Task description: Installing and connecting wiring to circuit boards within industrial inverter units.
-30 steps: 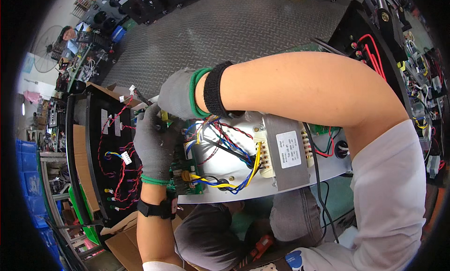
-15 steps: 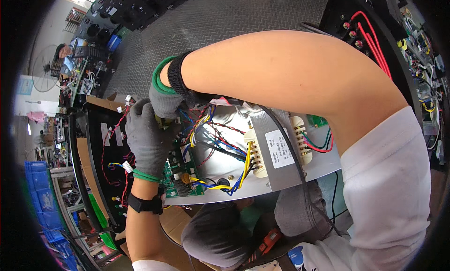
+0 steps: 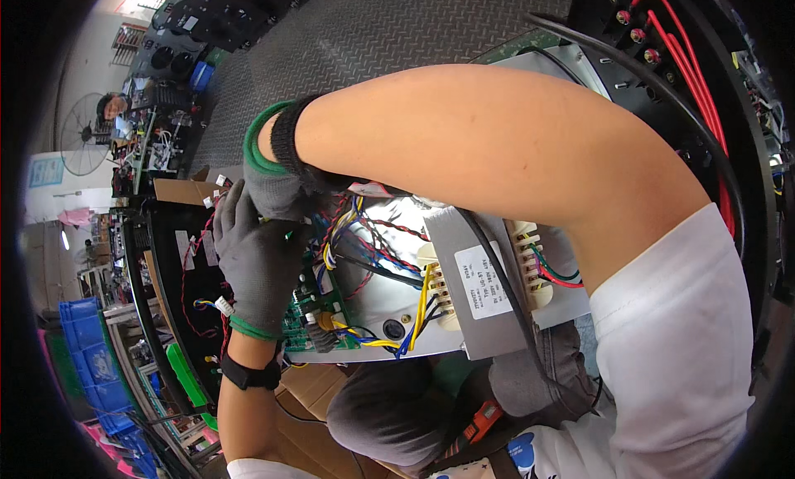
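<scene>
My left hand (image 3: 258, 268), in a grey glove with a green cuff, is over the far left corner of an open metal chassis (image 3: 489, 346). Its fingers curl in close to the other hand, and what they grip is hidden. My right hand (image 3: 277, 196), gloved alike, reaches across and meets the left one; its fingertips are out of sight. Under and beside them lies a green circuit board (image 3: 331, 313). Bundled coloured wires (image 3: 344, 226) run from the board area to a metal-cased transformer (image 3: 476, 272) with a white label and cream terminal ends.
A black panel (image 3: 186, 305) with loose wires and connectors stands to the left, near blue bins (image 3: 91, 355). A black cable (image 3: 517, 313) crosses the transformer. Red cables (image 3: 691, 90) run along a black cabinet at right. An orange-handled tool (image 3: 479, 425) lies near my legs.
The view has shifted slightly, revealing more of the black cabinet and a thick black cable at right. Both hands stay together at the chassis corner, with the left hand's fingers slightly repositioned.
</scene>
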